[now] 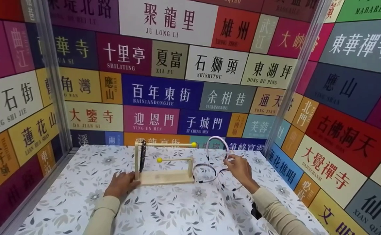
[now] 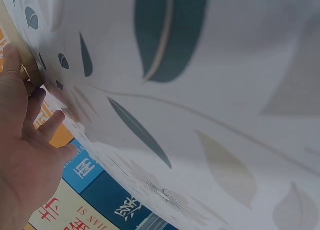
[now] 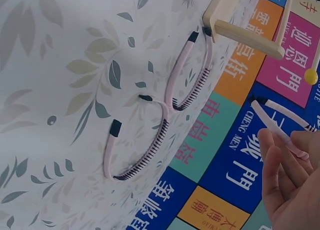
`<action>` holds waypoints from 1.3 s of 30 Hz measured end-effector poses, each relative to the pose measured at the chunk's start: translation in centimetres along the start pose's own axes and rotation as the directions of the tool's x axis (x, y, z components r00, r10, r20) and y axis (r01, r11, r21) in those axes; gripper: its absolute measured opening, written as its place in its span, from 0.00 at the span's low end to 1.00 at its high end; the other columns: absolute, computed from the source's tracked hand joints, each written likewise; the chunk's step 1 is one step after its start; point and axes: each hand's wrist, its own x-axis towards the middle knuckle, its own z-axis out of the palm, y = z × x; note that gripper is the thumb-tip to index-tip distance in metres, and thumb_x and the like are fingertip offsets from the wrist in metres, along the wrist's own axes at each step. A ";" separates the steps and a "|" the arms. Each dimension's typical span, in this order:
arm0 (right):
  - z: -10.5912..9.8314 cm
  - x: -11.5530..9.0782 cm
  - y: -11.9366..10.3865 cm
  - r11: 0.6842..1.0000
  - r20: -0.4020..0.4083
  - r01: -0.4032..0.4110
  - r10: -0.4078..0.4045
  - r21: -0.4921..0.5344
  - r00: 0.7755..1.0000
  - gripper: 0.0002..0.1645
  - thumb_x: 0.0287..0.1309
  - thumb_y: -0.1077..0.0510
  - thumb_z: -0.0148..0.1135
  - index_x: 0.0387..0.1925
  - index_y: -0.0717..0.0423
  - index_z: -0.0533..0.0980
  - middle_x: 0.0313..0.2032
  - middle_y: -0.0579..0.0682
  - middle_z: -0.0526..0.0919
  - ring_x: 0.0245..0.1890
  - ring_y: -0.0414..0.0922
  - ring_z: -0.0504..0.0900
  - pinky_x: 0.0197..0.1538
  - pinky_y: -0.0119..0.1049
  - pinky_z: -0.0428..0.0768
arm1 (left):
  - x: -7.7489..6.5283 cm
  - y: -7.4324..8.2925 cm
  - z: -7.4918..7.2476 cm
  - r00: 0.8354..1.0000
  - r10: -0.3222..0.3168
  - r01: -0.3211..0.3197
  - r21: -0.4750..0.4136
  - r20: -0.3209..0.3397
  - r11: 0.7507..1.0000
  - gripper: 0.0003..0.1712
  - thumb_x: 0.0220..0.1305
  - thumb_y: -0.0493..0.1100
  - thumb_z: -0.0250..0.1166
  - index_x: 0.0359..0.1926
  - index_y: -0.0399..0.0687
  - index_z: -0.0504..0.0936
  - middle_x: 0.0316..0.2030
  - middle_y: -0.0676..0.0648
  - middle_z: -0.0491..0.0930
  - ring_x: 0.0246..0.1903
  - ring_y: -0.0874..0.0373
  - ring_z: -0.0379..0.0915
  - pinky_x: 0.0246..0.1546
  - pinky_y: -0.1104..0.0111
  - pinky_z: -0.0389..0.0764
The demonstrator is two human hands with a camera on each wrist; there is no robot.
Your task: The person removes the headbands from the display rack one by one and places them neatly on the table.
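Note:
A wooden rack point(image 1: 164, 178) with two pegs ending in yellow balls stands on the table. A dark headband point(image 1: 142, 156) hangs from its upper peg, near the left post. At the base's left end, my left hand point(image 1: 121, 184) grips the wood; the left wrist view shows the hand point(image 2: 25, 145) at the rack's edge point(image 2: 22, 52). To the right of the rack, my right hand point(image 1: 239, 167) pinches a pale pink toothed headband point(image 1: 217, 138) by one side, raised above the table. In the right wrist view the held headband point(image 3: 275, 122) is partly covered by fingers.
Two more pale pink toothed headbands lie on the table, one point(image 1: 205, 164) against the rack's right end and another point(image 3: 162, 135) partly hidden by my right hand in the head view. The floral-patterned table point(image 1: 164, 212) is bordered by sign-covered walls point(image 1: 161, 91) and metal posts point(image 1: 55, 78).

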 end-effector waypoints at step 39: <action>4.0 -6.9 3.0 0.965 0.401 -0.188 0.100 0.185 0.910 0.16 0.67 0.57 0.66 0.45 0.68 0.84 0.29 0.56 0.90 0.23 0.53 0.89 0.21 0.35 0.82 | -0.5 0.5 -0.4 1.000 0.018 -0.018 0.010 -0.017 1.000 0.19 0.72 0.54 0.67 0.55 0.49 0.84 0.40 0.49 0.84 0.48 0.45 0.79 0.68 0.38 0.63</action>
